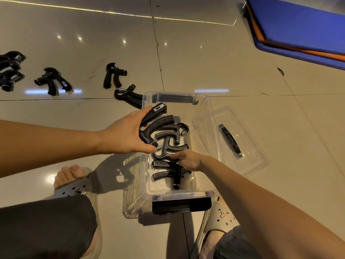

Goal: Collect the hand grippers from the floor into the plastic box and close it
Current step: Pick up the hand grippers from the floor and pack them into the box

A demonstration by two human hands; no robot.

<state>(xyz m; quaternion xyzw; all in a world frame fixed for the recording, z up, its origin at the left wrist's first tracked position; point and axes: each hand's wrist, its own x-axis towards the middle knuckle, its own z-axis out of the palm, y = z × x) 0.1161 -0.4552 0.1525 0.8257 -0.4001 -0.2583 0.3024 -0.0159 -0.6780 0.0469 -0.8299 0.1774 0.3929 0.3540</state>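
Note:
A clear plastic box stands open on the floor between my feet, with three black hand grippers lying inside. My left hand holds another black hand gripper over the box's left rim. My right hand reaches down inside the box, its fingers pinching a gripper lying there. The clear lid with a black handle leans against the box's right side. Several more grippers lie on the floor: one touching the box's far left corner, one beyond it, others further left.
My two feet in grey sandals flank the box's near end. A blue and orange mat lies at the far right. The floor is glossy beige tile with reflections.

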